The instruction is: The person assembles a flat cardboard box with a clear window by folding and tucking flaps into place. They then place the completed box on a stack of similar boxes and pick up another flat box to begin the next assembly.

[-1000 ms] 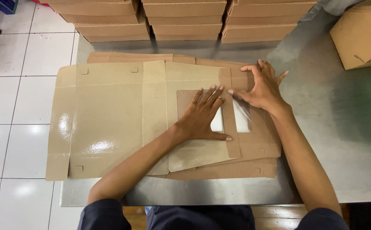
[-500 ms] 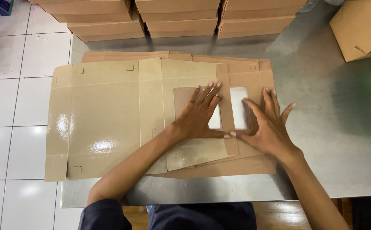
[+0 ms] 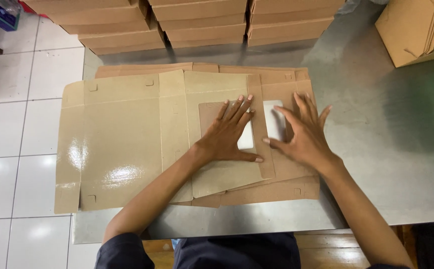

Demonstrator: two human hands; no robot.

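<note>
A flat, unfolded brown cardboard box blank (image 3: 127,144) with a glossy face lies on the grey metal table (image 3: 376,164), on top of other blanks. It has a window cut-out with clear film (image 3: 274,122). My left hand (image 3: 232,132) lies flat, fingers spread, on the panel just left of the window. My right hand (image 3: 304,134) presses flat on the window panel, fingers spread, thumb pointing at the left hand. Neither hand grips anything.
Stacks of flat brown cardboard (image 3: 202,20) line the far edge of the table. Another pile of folded cardboard (image 3: 416,30) stands at the back right. White floor tiles (image 3: 17,124) lie to the left, where the blank overhangs the table edge.
My right hand has slid from the far right corner of the blank down towards me onto the window panel. The left hand has stayed pressed in place.
</note>
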